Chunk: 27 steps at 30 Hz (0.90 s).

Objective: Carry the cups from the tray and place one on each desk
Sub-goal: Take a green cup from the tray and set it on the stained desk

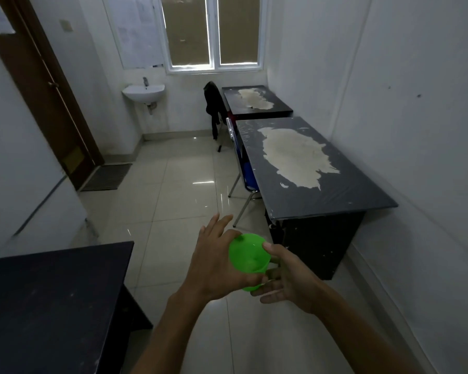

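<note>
Cup (pixel 247 255) (green) | both hands clamped on it | tiled floor (pixel 184 184) | worn desk (pixel 303 163) rt

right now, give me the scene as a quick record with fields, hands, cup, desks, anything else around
left hand: on the left side of the green cup, fingers spread
right hand: on the cup's right side, thumb at the rim
green cup: held in the air over the tiled floor, not on any desk
near desk: ahead right, peeled pale patch, no cup on it
far desk: under the window, no cup
dark desk: lower left
chair: tucked at near desk
sink: on back wall
tray: not in view
</note>
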Available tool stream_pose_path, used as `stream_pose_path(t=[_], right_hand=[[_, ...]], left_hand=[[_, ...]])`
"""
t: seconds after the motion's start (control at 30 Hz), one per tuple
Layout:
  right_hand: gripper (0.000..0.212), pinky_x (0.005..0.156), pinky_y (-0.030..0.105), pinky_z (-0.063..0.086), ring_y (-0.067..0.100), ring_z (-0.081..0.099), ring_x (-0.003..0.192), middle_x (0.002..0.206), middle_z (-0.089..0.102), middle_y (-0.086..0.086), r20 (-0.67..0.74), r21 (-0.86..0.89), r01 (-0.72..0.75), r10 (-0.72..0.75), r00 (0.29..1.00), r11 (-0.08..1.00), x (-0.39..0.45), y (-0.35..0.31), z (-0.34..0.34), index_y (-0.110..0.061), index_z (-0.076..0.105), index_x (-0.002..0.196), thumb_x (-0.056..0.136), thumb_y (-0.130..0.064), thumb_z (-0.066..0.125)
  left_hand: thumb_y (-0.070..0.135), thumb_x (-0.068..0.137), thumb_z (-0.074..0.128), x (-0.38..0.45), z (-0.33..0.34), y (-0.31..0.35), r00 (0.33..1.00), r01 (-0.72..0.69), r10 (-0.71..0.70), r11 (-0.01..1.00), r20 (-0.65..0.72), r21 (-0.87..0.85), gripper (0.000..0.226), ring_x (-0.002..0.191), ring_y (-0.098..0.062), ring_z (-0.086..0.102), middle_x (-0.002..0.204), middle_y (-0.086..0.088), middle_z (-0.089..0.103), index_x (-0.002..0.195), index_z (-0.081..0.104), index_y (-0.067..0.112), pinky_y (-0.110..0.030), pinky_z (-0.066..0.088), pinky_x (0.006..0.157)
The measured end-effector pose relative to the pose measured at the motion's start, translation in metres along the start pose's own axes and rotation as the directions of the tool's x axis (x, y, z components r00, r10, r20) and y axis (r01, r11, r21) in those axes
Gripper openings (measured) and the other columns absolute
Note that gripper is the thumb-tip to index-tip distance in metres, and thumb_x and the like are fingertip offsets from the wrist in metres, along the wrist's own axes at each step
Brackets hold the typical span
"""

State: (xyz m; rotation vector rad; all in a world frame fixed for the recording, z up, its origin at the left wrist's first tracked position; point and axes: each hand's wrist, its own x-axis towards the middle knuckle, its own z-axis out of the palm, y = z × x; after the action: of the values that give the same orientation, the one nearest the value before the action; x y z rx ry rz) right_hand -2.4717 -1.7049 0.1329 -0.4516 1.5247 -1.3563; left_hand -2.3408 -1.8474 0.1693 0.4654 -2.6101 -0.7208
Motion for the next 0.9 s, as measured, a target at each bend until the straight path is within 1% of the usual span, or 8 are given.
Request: stream_pose_path(t=[0.07, 0.17, 0.23, 0.37, 0.5, 0.6, 0.67, 0.9], right_hand=[[0.08, 0.082, 0.046, 0.055, 0.038, 0.071, 0.095, 0.104, 0.073, 0.022, -0.002, 0.0, -0.006, 0.006, 1.0, 1.0, 0.036, -0.014, -0.004, -0.015, 0.056, 0.123, 0.066, -0.07, 0.06], [0.076, 0.087, 0.051, 0.055, 0.038, 0.071, 0.095, 0.105, 0.072, 0.022, -0.003, -0.002, 0.004, -0.004, 1.0, 1.0, 0.093, -0.034, -0.012, -0.016, 0.055, 0.124, 0.07, -0.069, 0.057], [0.077, 0.089, 0.053, 0.054, 0.038, 0.07, 0.095, 0.108, 0.071, 0.022, -0.007, -0.009, 0.009, -0.009, 1.0, 1.0, 0.134, -0.051, -0.019, -0.017, 0.054, 0.126, 0.069, -0.069, 0.058], [0.086, 0.088, 0.051, 0.055, 0.038, 0.07, 0.096, 0.109, 0.071, 0.022, 0.002, -0.006, 0.007, -0.007, 1.0, 1.0, 0.215, -0.09, -0.033, -0.015, 0.055, 0.126, 0.062, -0.071, 0.063], [0.08, 0.087, 0.052, 0.056, 0.039, 0.07, 0.095, 0.108, 0.07, 0.023, 0.011, 0.003, 0.002, -0.002, 1.0, 1.0, 0.291, -0.13, -0.045, -0.016, 0.054, 0.126, 0.065, -0.068, 0.061], [0.082, 0.084, 0.05, 0.057, 0.038, 0.071, 0.094, 0.109, 0.07, 0.022, -0.001, 0.011, -0.007, 0.007, 1.0, 1.0, 0.341, -0.159, -0.052, -0.014, 0.055, 0.125, 0.064, -0.068, 0.062], [0.076, 0.085, 0.05, 0.057, 0.037, 0.071, 0.094, 0.111, 0.069, 0.022, -0.004, 0.027, -0.014, 0.014, 1.0, 1.0, 0.372, -0.174, -0.057, -0.014, 0.054, 0.125, 0.069, -0.066, 0.06], [0.07, 0.082, 0.047, 0.057, 0.037, 0.071, 0.093, 0.106, 0.072, 0.02, -0.102, 0.078, -0.029, 0.037, 0.994, 0.997, 0.473, -0.214, -0.082, -0.015, 0.059, 0.121, 0.071, -0.065, 0.058]], left_hand=[[0.072, 0.048, 0.072, 0.033, 0.001, -0.021, 1.0, 0.0, 0.0, 1.0, 0.008, -0.004, 0.093, 0.15, -0.015, 0.005, 0.159, 0.001, 0.027, 0.125, 0.057, 0.022, -0.046, 0.01, 0.119], [0.072, 0.047, 0.072, 0.085, 0.002, -0.056, 1.0, 0.012, -0.012, 1.0, 0.014, -0.007, 0.094, 0.149, -0.014, 0.006, 0.159, 0.002, 0.026, 0.124, 0.058, 0.021, -0.049, 0.014, 0.12], [0.07, 0.047, 0.073, 0.122, 0.003, -0.079, 1.0, 0.01, -0.01, 1.0, 0.015, -0.003, 0.093, 0.149, -0.013, 0.006, 0.159, 0.001, 0.026, 0.125, 0.058, 0.02, -0.049, 0.013, 0.121], [0.066, 0.049, 0.075, 0.2, 0.003, -0.124, 1.0, 0.019, -0.019, 1.0, 0.019, -0.016, 0.091, 0.15, -0.015, 0.006, 0.159, 0.0, 0.027, 0.125, 0.057, 0.02, -0.049, 0.012, 0.12], [0.07, 0.046, 0.069, 0.276, -0.003, -0.165, 0.999, 0.027, -0.026, 0.999, 0.032, -0.019, 0.095, 0.15, -0.017, 0.007, 0.158, -0.001, 0.028, 0.125, 0.057, 0.019, -0.05, 0.013, 0.12], [0.068, 0.047, 0.072, 0.329, -0.007, -0.19, 0.999, 0.013, -0.012, 1.0, 0.033, -0.021, 0.092, 0.15, -0.018, 0.007, 0.158, -0.001, 0.029, 0.124, 0.058, 0.019, -0.048, 0.01, 0.119], [0.065, 0.049, 0.076, 0.361, -0.007, -0.209, 0.999, 0.002, -0.002, 1.0, 0.033, -0.017, 0.089, 0.15, -0.018, 0.008, 0.158, 0.0, 0.029, 0.124, 0.058, 0.019, -0.049, 0.01, 0.119], [0.06, 0.051, 0.082, 0.477, 0.003, -0.269, 0.992, -0.09, 0.091, 0.996, 0.091, -0.014, 0.086, 0.15, -0.019, 0.009, 0.158, 0.0, 0.03, 0.125, 0.059, 0.022, -0.051, 0.009, 0.12]])
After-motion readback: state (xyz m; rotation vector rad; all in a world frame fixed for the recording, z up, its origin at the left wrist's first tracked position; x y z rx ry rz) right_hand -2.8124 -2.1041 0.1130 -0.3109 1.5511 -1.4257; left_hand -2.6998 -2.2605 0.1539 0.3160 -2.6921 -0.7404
